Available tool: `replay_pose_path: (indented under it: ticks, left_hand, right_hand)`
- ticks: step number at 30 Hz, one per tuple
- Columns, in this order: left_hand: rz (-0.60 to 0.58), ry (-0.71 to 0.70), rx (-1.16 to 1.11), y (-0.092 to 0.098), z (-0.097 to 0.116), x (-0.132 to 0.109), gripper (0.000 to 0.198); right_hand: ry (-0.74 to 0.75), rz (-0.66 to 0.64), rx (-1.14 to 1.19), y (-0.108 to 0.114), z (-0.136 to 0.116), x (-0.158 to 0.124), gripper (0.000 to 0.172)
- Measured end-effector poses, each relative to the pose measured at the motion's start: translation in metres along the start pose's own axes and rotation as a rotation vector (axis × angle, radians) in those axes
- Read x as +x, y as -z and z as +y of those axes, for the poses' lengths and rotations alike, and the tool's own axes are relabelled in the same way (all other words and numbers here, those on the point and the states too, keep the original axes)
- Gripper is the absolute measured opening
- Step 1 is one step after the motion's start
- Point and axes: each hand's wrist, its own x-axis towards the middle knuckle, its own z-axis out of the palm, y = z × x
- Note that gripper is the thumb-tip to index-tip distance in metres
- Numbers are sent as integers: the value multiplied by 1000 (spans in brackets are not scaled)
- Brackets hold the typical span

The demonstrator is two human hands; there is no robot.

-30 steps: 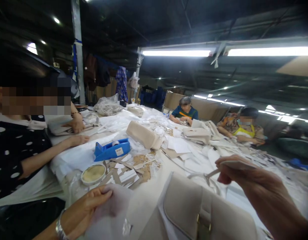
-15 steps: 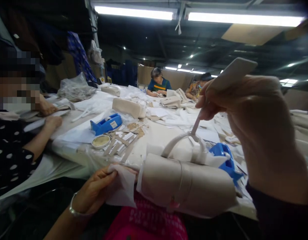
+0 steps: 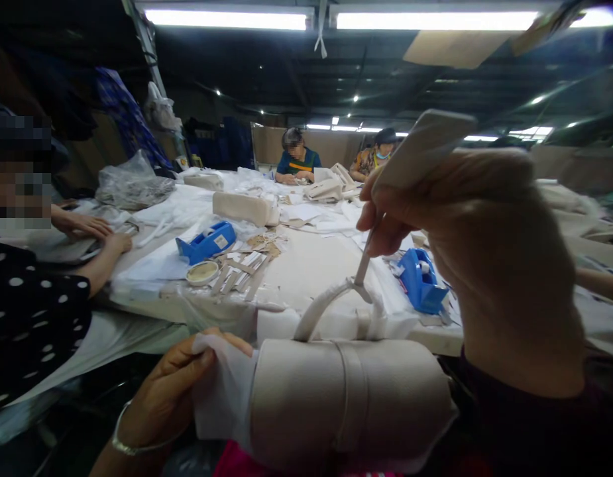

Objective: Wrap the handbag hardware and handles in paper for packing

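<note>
A beige handbag [image 3: 306, 404] with a rounded body and a band round its middle hangs in front of the table edge. Its arched handle [image 3: 319, 308] stands up. My right hand [image 3: 450, 205], raised above the bag, grips a beige hang tag [image 3: 425, 142], whose strap [image 3: 368, 255] runs down to the handle and loops round it. At the bag's left end my left hand [image 3: 179, 377] pinches a thin white sheet of wrapping paper [image 3: 224, 387] between thumb and fingers. White wrapping [image 3: 276, 324] shows behind the handle.
Two blue tape dispensers [image 3: 207, 242] [image 3: 421, 281] stand on the table [image 3: 316, 265]. Beside the left one lie a small round tin [image 3: 202, 273] and beige strips [image 3: 239, 275]. Farther back is another beige bag [image 3: 241, 209]. Co-workers sit at left [image 3: 32, 305] and across the table [image 3: 299, 162].
The bag has come down and towards me, away from the tabletop. My right hand with the tag and my left hand with the paper sit farther left in view, which has shifted.
</note>
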Motion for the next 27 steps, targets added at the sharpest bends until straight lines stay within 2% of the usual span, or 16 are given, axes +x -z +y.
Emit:
replay_pose_path:
  ticks: [3,8,12,16,19,23,27]
  left_hand:
    - [63,58,-2,0,-9,1,21]
    - [54,170,17,7,-24,27,19]
    - [79,104,42,4,-24,54,22]
    - [140,-5,36,-17,-18,72,26]
    - [72,42,-1,-37,-27,83,28]
    - [-45,175,-88,-56,-63,100,31]
    - [-83,256,-163,-67,-94,113,34]
  right_hand:
    - [-190,-47,56,-7,23,-11,7]
    - [-432,-93,143,-22,87,-21,14]
    - [-497,-85,157,-28,137,-14,14]
    - [-530,-88,181,-31,167,-9,12]
    - [-494,-115,174,-30,173,-13,11]
    - [-272,-52,-35,-27,170,-33,14]
    - [-83,-30,-266,-30,161,-69,22]
